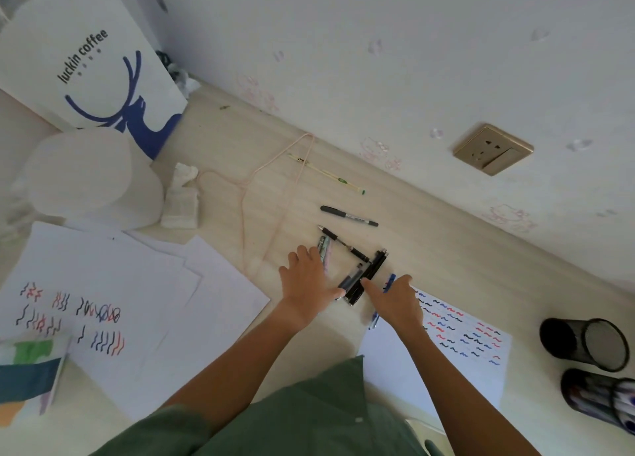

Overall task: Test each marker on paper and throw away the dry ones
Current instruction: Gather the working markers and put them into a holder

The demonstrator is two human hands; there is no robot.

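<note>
Squiggle-covered test paper (467, 335) lies at the desk's right, close by for trying each pen. Both hands flank the marker cluster (364, 277) just beyond it: left hand (309, 284) flat with fingers spread, right hand (398, 299) loosely extended (apparently corralling them).

Pale wooden desk (429, 222) bears scribbled paper sheets (103, 284), loose pens (360, 277), tissue pack (181, 204), mesh cups (584, 344)

Soft daylight, blurry, wide-angle warp
</note>
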